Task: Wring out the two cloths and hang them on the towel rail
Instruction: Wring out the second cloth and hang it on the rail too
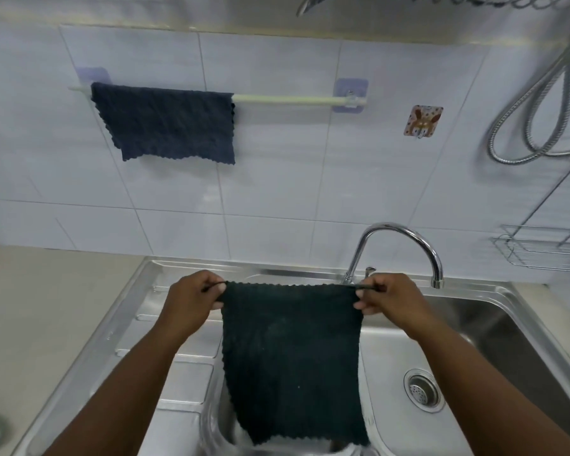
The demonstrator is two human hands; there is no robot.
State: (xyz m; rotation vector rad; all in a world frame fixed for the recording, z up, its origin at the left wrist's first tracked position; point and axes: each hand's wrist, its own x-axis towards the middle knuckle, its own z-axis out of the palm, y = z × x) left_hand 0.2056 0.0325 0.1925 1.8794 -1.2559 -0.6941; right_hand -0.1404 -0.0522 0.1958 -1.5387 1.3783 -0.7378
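Observation:
A dark green cloth hangs spread flat over the steel sink. My left hand pinches its top left corner and my right hand pinches its top right corner, so the top edge is stretched taut. A navy blue cloth is draped over the left part of the pale towel rail on the tiled wall. The right part of the rail is bare.
A curved chrome tap stands just behind my right hand. The drain lies at the sink's right. A wire rack and a metal shower hose hang at the right. A patterned wall hook is stuck right of the rail.

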